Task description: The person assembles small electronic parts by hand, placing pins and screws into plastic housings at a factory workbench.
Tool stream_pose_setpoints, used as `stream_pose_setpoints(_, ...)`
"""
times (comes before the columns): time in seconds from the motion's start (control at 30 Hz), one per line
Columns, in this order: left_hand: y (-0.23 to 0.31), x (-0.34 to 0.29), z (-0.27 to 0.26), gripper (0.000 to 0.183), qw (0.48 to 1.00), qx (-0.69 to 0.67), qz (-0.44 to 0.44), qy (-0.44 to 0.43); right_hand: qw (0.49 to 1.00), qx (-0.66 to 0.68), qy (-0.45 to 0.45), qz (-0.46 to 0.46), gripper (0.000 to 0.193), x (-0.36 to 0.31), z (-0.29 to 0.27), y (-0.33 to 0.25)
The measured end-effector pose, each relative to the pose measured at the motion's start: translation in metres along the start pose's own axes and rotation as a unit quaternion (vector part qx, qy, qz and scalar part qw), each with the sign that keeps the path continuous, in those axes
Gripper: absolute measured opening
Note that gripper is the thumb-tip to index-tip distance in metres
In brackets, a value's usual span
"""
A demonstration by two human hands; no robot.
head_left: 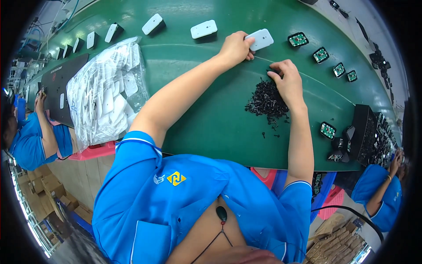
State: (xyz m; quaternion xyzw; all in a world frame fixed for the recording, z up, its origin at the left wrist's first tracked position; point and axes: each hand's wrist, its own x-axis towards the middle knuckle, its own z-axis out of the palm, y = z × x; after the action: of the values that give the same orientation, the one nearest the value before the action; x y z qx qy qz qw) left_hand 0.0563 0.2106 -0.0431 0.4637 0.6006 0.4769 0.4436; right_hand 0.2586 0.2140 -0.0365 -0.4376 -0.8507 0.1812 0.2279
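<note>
White cvr (262,39) in snug L grip (236,47)

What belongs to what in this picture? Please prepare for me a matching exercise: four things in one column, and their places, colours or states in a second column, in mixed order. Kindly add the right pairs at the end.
Column one
1. Left hand
2. Right hand
3. Plastic bag
4. Circuit boards

Column two
A. Green, in the right part of the picture
B. Beside the pile of small black pieces
C. See-through, in the left part of the picture
D. Holding a white piece

Right pairs: 1-D, 2-B, 3-C, 4-A
</note>
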Motion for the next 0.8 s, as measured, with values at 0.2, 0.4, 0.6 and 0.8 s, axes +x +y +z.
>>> stream_pose_setpoints(0.2,0.004,0.019,0.000,0.032,0.984,0.167,-0.041,0.038,0.996,-0.056,-0.008,-0.075,0.007,0.005,0.004,-0.004)
stream_pose_setpoints(0.4,-0.018,0.023,0.000,0.045,0.947,0.286,-0.024,0.141,0.987,-0.066,-0.009,-0.145,0.007,0.005,0.003,-0.005)
stream_pose_setpoints(0.6,0.018,-0.030,-0.002,0.045,0.940,0.307,0.076,0.128,0.982,-0.099,-0.051,-0.151,0.005,0.005,0.003,-0.003)
stream_pose_setpoints(0.8,0.022,-0.161,-0.079,0.016,0.865,0.421,0.244,0.117,0.972,-0.149,-0.039,-0.179,0.006,0.012,0.004,-0.009)
